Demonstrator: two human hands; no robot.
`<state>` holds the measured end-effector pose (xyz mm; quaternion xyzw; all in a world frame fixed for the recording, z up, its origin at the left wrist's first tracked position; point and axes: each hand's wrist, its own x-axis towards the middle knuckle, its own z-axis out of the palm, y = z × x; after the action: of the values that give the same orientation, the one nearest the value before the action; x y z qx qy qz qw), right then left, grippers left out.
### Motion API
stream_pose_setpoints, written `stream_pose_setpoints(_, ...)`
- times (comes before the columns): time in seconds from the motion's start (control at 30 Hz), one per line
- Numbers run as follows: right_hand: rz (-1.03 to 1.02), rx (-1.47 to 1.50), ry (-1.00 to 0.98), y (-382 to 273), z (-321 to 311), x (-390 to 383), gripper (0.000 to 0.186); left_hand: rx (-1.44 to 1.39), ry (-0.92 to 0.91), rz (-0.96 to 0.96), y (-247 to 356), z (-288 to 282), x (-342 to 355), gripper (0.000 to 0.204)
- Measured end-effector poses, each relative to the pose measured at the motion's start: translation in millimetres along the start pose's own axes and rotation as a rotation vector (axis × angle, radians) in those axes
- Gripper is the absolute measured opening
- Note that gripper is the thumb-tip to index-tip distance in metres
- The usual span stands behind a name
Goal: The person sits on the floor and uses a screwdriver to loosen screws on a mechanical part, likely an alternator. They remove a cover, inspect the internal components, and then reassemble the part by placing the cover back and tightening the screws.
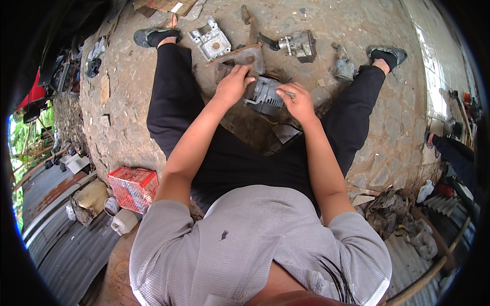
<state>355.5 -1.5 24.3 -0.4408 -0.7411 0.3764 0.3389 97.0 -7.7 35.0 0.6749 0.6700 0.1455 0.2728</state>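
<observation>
Housing, grey, slotted (267, 96): low between person's knees; ground support unclear. Risk, as judged: slipping or tipping, should hands press unequally; fingertips could then be nipped against brown block (250, 91). Position: left hand (233, 85) just left of housing, fingers curled at block; right hand (297, 100) at housing's right edge, fingers bent, thumb near. Firmness of either grip: cannot tell.

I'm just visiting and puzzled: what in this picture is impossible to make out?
- Head view: the underside of the grey motor part, hidden by its own body.
- Head view: what lies beneath the left hand, covered by its palm and fingers.
- Head view: what the right hand may be pinching, mostly hidden by its fingers.
- Head view: most of another person, cut off by the right dark rim.
</observation>
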Motion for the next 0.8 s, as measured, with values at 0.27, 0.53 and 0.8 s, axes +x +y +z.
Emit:
stream_pose_setpoints(0.27, -0.008, -0.035, 0.088, 0.8, 9.5, -0.1, 0.019, -0.008, -0.005, 0.009, 2.3, -2.6, -1.5, 0.044)
stream_pose_setpoints(0.53, -0.020, 0.026, -0.183, 1.9, 4.8, -4.1, 0.021, -0.014, -0.009, 0.002, 3.0, -4.3, -0.9, 0.044)
stream_pose_setpoints(0.8, -0.021, -0.145, 0.268, 7.2, -9.3, 6.6, 0.018, -0.018, -0.009, 0.006, 1.0, -4.3, -2.0, 0.043)
